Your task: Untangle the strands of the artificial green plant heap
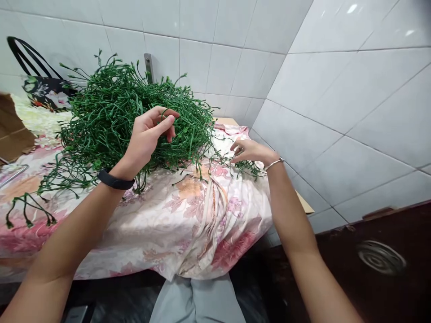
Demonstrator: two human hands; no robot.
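Note:
A large tangled heap of green artificial flower stems (111, 112) lies on a table covered with a floral cloth (151, 229). My left hand (148, 132), with a black band at the wrist, is raised in front of the heap; its fingers are curved and apart from the thumb. One thin stem passes close to its fingers, but no grip on it shows. To the right, my right hand (251, 151) hovers by a smaller cluster of stems (249, 168), fingers loosely bent with a gap to the thumb. A bracelet circles that wrist.
Pale artificial flowers (43, 119) and a brown cardboard box (13, 130) are at the left, beside a black floral bag (47, 92). Loose stems (30, 208) hang near the front left. White tiled walls (232, 67) close off the back and right. A floor drain (380, 256) is at lower right.

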